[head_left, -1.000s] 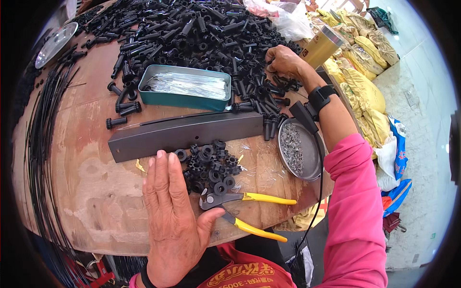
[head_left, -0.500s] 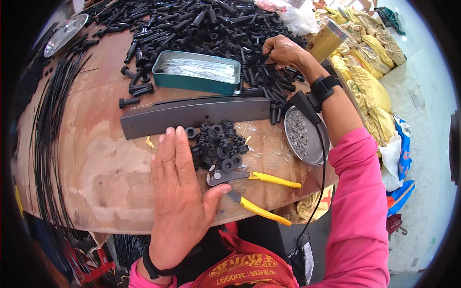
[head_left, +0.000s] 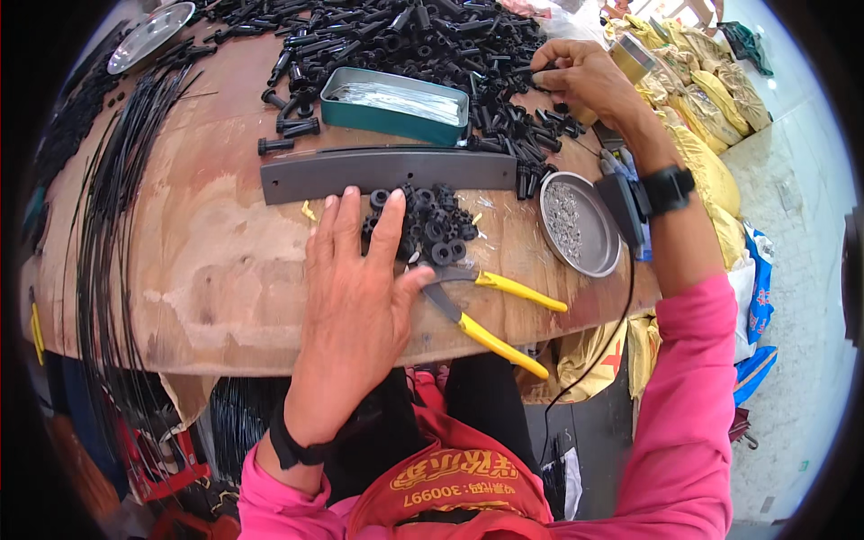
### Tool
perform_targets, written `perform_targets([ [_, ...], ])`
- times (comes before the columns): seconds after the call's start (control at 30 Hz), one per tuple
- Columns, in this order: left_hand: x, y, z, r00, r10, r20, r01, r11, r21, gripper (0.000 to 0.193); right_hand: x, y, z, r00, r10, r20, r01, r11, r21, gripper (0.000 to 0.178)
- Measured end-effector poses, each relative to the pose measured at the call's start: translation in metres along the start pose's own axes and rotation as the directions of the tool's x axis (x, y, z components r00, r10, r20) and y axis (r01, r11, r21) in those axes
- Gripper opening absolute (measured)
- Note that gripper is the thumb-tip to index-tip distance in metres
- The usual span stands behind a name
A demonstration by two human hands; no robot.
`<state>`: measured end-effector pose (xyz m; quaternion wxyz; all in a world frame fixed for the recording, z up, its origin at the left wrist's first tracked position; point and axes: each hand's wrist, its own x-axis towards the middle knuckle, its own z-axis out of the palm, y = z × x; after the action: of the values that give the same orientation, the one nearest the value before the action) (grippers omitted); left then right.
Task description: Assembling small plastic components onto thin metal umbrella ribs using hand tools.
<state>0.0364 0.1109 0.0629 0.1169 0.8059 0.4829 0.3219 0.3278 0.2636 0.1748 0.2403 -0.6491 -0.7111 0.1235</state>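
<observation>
My left hand [head_left: 360, 279] lies flat on the wooden table [head_left: 207, 270], fingers spread, its fingertips touching a small heap of black ring-shaped parts [head_left: 427, 225]. Pliers with yellow handles [head_left: 490, 310] rest just right of that hand's thumb. My right hand [head_left: 585, 81] reaches to the far side and pinches a black plastic piece at the edge of a big pile of black plastic parts [head_left: 405, 36]. A dark grey curved strip [head_left: 387, 171] lies between the heap and the pile.
A green tin [head_left: 396, 103] with thin metal pins stands behind the strip. A round metal dish [head_left: 580, 225] with small metal bits sits at the right. Long black cable ties [head_left: 117, 180] fan over the table's left side. Yellow sacks [head_left: 711, 117] lie on the floor at the right.
My right hand has lifted slightly from the pile with a black piece pinched in its fingers. My left hand has stayed flat by the ring heap.
</observation>
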Motion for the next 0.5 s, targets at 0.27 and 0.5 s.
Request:
perform_targets([
  [0.27,0.003,-0.002,0.007,0.993,0.054,-0.103,-0.057,0.998,-0.022,0.059,-0.108,-0.061,0.057,0.858,-0.383,0.343,0.366,0.924,0.115,0.018],
  [0.5,0.027,0.001,0.011,0.962,0.252,0.103,-0.266,0.953,0.143,0.045,-0.132,-0.046,0.050,0.933,-0.359,0.014,0.358,0.932,0.054,0.029],
])
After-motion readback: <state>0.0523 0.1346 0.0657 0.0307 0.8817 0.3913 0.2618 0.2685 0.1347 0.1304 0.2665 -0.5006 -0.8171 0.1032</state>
